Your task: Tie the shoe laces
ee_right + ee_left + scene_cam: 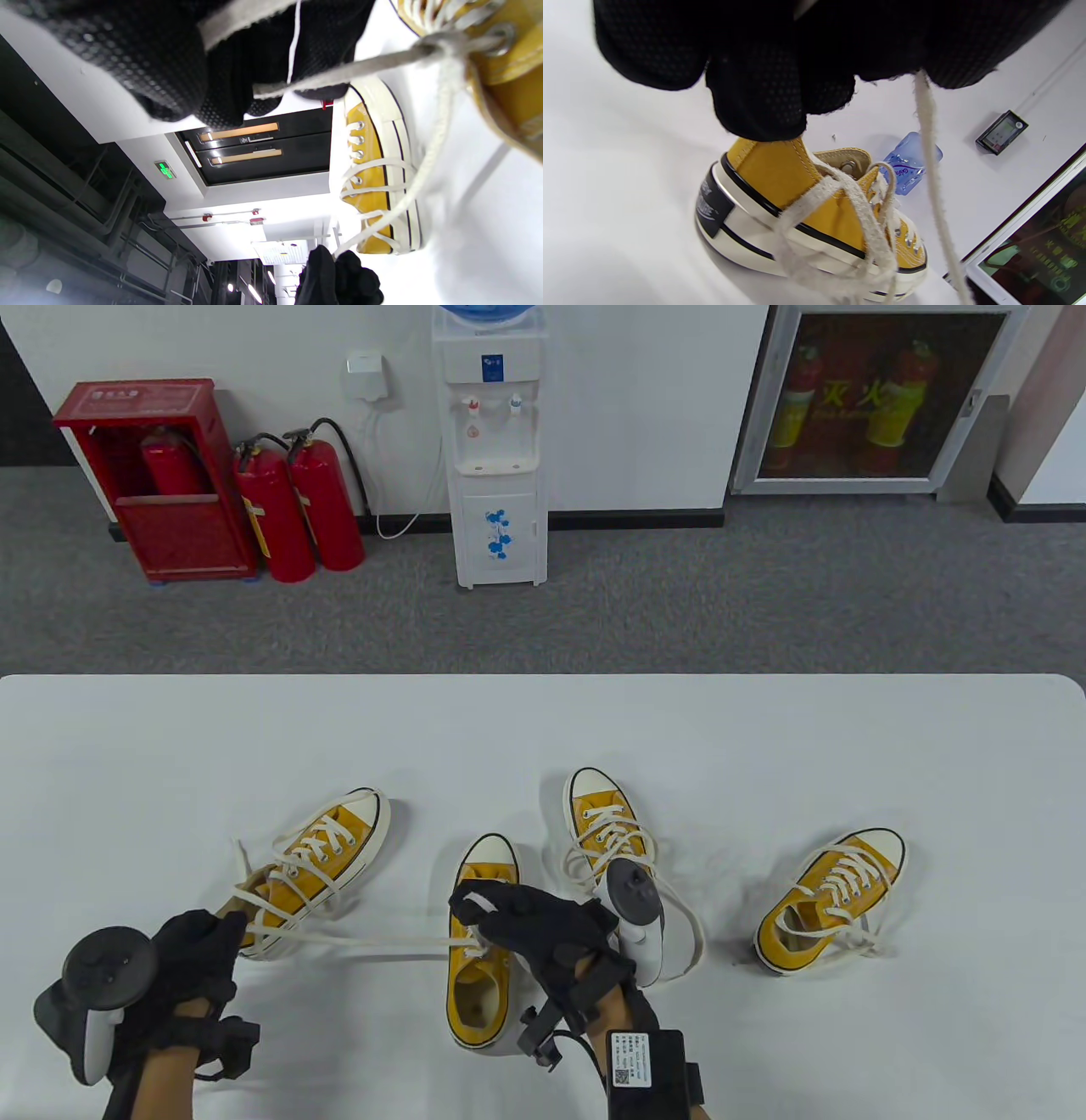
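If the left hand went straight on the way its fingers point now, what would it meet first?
Probably the leftmost yellow shoe: the left hand, pinching a lace, sits just before its heel, though their relative height is unclear.

Four yellow shoes are set on the white table (543, 729). A lace (382, 943) of the near middle shoe (482, 950) is pulled tight to the left by the left hand (191, 959). Another lace is pinched over that shoe by the right hand (543, 929).

four yellow canvas shoes (482, 942) upright on table, white laces (382, 943) untied
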`<act>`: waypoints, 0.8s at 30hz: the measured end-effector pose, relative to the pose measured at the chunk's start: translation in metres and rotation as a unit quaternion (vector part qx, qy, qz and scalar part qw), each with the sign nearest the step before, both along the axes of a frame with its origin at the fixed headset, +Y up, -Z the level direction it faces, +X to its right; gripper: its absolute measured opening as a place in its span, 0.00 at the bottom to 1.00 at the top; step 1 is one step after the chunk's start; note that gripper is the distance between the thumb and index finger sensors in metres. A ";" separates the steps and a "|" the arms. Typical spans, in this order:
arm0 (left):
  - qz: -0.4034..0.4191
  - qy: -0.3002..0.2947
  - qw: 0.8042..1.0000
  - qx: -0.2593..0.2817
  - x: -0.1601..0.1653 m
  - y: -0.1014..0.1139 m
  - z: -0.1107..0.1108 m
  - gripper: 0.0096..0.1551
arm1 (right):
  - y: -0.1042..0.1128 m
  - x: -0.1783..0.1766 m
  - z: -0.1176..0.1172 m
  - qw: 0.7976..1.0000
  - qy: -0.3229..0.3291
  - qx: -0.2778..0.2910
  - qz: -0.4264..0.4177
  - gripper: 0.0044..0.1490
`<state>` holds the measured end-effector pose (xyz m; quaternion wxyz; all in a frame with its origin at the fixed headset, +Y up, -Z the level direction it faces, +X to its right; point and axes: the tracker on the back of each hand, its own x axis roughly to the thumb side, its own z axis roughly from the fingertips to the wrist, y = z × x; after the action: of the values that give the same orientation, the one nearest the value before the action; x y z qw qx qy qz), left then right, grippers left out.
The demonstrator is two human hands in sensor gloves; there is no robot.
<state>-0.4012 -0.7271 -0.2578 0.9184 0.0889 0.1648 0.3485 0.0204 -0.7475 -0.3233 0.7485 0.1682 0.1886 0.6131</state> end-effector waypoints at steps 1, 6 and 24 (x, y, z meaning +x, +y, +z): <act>0.011 -0.004 1.000 0.001 0.000 -0.001 0.000 0.17 | 0.000 0.001 0.000 1.000 -0.007 0.003 0.006 0.28; 0.064 -0.018 0.998 0.013 0.002 -0.002 -0.001 0.18 | -0.002 0.006 0.002 0.998 -0.034 0.018 0.044 0.30; 0.323 -0.234 0.910 0.112 0.076 0.042 -0.007 0.18 | 0.006 0.002 0.008 0.972 -0.085 0.091 0.201 0.32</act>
<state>-0.3253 -0.6850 -0.2647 0.7520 0.0485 -0.0755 0.6530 0.0219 -0.7420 -0.3154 0.6050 0.1417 0.0979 0.7773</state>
